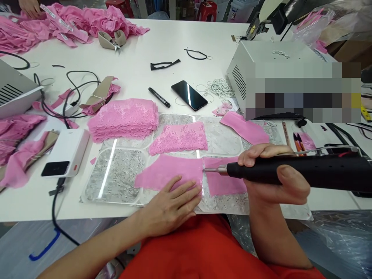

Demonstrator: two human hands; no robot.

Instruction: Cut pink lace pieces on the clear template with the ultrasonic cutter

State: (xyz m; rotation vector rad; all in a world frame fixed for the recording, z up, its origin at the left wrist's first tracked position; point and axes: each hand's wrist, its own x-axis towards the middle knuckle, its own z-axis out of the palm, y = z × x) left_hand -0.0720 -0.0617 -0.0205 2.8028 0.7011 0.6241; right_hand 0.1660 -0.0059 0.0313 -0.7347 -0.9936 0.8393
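Observation:
My right hand [273, 174] is wrapped round a thick black pen-like tool [314, 170] with a thin metal tip [213, 169]. The tip meets the right edge of a flat pink fabric piece [171, 166]; whether it presses into the cloth, I cannot tell. My left hand [180, 197] lies flat on that piece with fingers stretched out. A second plain pink piece [225, 184] sits just right of it, partly under the tool. Behind them is a single pink lace piece [180, 137], and at its left a stack of pink lace pieces [124, 118]. Another pink strip [247, 126] lies at the right.
A patterned mat [116, 174] under clear plastic covers the front. Around it are a white power bank [66, 151] with a cable, a black marker [159, 97], a phone [190, 95] and a grey machine box [244, 73]. At the far left, another person's hand [30, 7] touches heaped pink fabric [87, 19].

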